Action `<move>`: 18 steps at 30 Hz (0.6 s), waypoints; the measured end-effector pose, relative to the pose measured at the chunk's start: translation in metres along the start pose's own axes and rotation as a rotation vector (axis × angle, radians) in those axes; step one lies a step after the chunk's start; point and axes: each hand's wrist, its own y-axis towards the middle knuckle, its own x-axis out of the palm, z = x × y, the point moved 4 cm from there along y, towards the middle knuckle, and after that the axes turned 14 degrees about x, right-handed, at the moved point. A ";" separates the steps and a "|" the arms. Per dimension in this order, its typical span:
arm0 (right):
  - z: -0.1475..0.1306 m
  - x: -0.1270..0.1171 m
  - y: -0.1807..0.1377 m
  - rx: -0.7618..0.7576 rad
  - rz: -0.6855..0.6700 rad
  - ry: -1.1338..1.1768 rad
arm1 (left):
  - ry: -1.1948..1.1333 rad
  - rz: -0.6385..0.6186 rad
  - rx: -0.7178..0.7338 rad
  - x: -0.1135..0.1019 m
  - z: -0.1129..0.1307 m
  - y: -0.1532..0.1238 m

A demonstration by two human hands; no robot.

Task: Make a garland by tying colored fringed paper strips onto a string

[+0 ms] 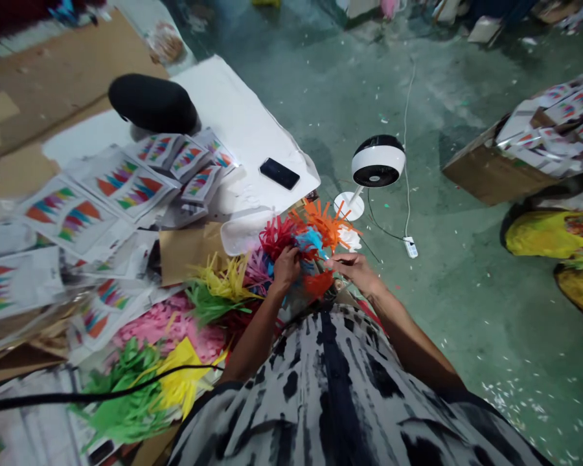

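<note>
A blue paper tassel (311, 241) with cut fringe spreads between my two hands, just in front of my body. My left hand (285, 268) is closed at its left side, the fingertips partly hidden. With thumb and fingers pinched, my right hand (358, 272) grips its lower right end. Around it lie an orange tassel (326, 222) behind, a red tassel (276, 237) beyond my left hand, and an orange-red piece (317, 283) below. Purple fringe (256, 272), yellow fringe (226, 277) and green fringe (210, 301) are bunched left of my left wrist.
Printed packets (126, 178) pile up on the left, near a black cylindrical speaker (151, 103). A phone (279, 173) rests on the white tabletop (243, 116). On the floor stand a fan (377, 160) with its cable and a packed carton (480, 165). A black cord (102, 391) crosses lower left.
</note>
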 end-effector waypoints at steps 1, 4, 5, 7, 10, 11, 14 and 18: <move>-0.003 -0.006 -0.005 0.018 -0.032 0.052 | 0.000 0.024 0.002 -0.008 0.006 -0.001; -0.006 -0.020 -0.011 0.052 -0.066 0.023 | 0.004 0.197 0.046 -0.044 0.034 -0.004; -0.007 -0.023 -0.012 0.048 -0.073 -0.004 | -0.012 0.254 0.102 -0.058 0.046 -0.005; -0.008 -0.025 -0.014 0.025 -0.094 -0.056 | -0.102 0.149 0.334 -0.073 0.073 -0.002; -0.017 -0.024 -0.020 -0.028 -0.136 -0.095 | -0.244 -0.141 0.591 -0.075 0.099 0.001; -0.021 -0.024 -0.023 -0.041 -0.146 -0.089 | -0.289 -0.178 0.617 -0.074 0.102 0.003; -0.031 -0.024 -0.027 -0.044 -0.117 0.026 | -0.440 -0.115 0.553 -0.067 0.102 0.005; -0.029 -0.015 -0.028 -0.001 0.034 0.348 | -0.756 0.020 0.251 -0.055 0.096 0.002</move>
